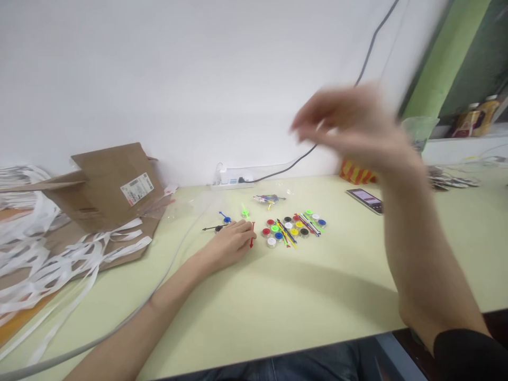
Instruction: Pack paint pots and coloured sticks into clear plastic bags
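My left hand rests low over the table, its fingers closed at a red arrow spinner whose base they hide. Just beyond it are a blue arrow spinner, a black arrow spinner partly behind the hand, and a green arrow spinner. To its right lies a cluster of small round pieces with coloured caps, such as a white-capped piece, along with loose coloured arrows. My right hand is raised well above the table, smeared by motion; whether it holds anything does not show.
On the left stands an opened cardboard box beside tangled white strips. A grey cable crosses the table near my left forearm. At the wall is a power strip; a phone lies at right. Behind the cluster sits a bag of arrows.
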Demonstrator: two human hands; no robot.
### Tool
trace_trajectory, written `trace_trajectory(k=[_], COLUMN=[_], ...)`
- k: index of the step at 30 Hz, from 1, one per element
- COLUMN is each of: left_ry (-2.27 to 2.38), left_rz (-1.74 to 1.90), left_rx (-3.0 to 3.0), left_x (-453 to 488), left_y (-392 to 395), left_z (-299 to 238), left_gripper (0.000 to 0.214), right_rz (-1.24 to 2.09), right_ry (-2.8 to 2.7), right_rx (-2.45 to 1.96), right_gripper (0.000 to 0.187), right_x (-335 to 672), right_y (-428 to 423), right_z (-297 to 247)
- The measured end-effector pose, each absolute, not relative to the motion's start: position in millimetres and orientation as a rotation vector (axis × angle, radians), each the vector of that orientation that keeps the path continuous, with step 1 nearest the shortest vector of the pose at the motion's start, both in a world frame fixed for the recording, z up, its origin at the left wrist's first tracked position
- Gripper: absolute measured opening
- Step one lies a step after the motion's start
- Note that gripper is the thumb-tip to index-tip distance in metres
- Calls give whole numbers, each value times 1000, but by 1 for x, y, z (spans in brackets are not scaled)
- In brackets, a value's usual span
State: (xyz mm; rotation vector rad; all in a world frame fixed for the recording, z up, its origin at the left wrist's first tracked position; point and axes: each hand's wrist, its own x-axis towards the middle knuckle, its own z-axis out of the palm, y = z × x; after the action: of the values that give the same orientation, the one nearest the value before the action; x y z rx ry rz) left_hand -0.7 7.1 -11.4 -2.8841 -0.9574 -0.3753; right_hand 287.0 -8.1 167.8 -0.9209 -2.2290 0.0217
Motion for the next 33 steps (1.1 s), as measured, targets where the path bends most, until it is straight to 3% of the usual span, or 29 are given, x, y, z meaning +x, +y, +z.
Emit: trace_trajectory(k=[2,5,9,15,20,23,29,33], left_ry=[-940,-937,-950,-1074,-1301,-1444,-1664,-1537], left_rz=[-391,-386,-382,-471,-789,-953,-1287,-1141], left_rx=[-2888,-2895,-2892,-2807,-2738,-2799,-2827,-2636], left_x=[-2,-3,-3,-4,-5,-3,1,-8], left_y=[9,11,12,16,17,15,15,20], left_z=[-11,-11,-13,-16,-16,-16,-16,-13], left_gripper=[27,30,29,29,18,25,27,18], right_rz=[151,410,337,168,354,491,433,360], right_ry=[-2528,-2975,-3087,-3092,-3014,-2904,-2758,-2654], right_rx=[-1035,-1267,-1327,-1372,-1149,-900,-713,-841], right_gripper=[18,26,23,22,14,13,11,22], right_x=[270,234,197,185,193,198,192,191], right_y=[8,39,60,53,63,65,60,75], right_z=[149,110,68,49,53,60,68,52])
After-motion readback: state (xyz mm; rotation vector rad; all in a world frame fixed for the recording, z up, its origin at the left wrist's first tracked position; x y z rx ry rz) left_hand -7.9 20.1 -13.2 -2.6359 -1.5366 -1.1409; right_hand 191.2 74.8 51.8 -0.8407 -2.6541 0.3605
